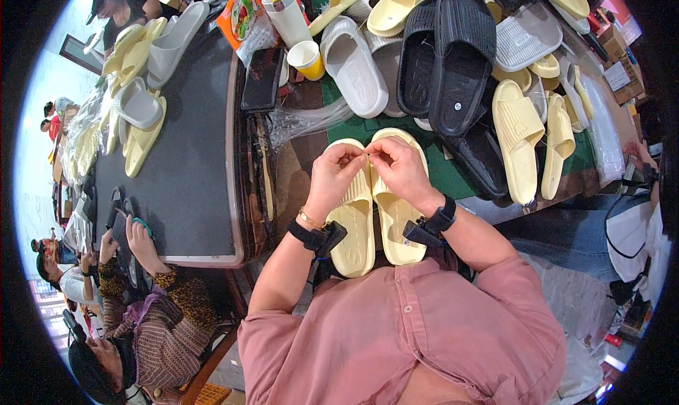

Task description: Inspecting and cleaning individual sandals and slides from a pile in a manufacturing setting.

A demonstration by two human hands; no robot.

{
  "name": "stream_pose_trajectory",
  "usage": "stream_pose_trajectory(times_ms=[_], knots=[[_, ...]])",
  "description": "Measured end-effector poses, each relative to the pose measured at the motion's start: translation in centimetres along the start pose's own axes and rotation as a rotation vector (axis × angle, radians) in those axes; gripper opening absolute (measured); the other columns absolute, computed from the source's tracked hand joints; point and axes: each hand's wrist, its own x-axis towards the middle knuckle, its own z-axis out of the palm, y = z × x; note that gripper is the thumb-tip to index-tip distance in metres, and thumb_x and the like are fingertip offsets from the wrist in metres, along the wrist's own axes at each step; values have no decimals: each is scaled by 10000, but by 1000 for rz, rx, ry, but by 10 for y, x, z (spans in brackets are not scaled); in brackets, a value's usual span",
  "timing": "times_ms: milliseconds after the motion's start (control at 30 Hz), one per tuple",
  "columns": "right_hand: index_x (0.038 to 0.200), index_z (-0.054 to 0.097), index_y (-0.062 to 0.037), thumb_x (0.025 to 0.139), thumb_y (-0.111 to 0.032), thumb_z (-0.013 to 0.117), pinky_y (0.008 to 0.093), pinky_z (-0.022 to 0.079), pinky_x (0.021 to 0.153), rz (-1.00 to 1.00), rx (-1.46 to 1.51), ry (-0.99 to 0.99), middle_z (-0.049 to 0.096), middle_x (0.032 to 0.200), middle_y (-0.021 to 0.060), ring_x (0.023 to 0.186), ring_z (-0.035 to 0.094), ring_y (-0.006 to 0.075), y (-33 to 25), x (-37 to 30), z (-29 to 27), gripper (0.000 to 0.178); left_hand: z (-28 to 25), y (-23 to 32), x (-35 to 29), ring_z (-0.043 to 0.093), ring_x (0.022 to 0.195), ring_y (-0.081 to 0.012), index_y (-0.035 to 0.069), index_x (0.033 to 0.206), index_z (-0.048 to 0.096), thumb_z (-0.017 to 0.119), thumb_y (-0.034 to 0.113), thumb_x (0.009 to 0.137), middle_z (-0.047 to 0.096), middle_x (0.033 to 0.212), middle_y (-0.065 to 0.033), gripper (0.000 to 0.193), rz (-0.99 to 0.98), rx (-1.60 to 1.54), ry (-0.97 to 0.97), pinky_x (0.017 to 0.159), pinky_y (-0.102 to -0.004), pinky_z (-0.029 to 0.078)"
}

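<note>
Two pale yellow slide sandals, the left one (353,242) and the right one (399,225), lie side by side in front of me with their heels towards my body. Over their straps, my left hand (337,177) and my right hand (403,170) meet at the inner edges. Thumb and forefinger of each hand are pinched together, the fingertips almost touching. Whatever lies between them is too small to make out. Both hands partly cover the straps and toe ends.
Black slides (463,59), a white slide (353,69) and yellow slides (518,140) are heaped ahead and to the right. Clear plastic strips (311,120), a phone (262,78) and a yellow cup (306,60) sit left of them. At left, a co-worker's hands (138,242) work by a dark belt (184,172).
</note>
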Motion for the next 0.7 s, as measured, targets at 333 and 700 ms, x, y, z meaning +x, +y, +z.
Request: stream_pose_trajectory(times_ms=[333, 700], knots=[[933, 653, -2, 807, -19, 645, 359, 509, 685, 17, 68, 10, 641, 835, 133, 773, 634, 272, 2, -1, 1, 128, 0, -8, -1, 535, 723, -48, -11, 899, 665, 686, 45, 869, 625, 788, 17, 67, 15, -57, -1, 666, -224, 458], [1033, 644, 0, 904, 1, 603, 219, 490, 750, 168, 376, 162, 655, 906, 0, 813, 603, 62, -25, -4, -67, 135, -39, 2, 3, 576, 773, -48, -16, 986, 643, 643, 69, 924, 646, 855, 11, 105, -31, -68, 134, 697, -210, 480]])
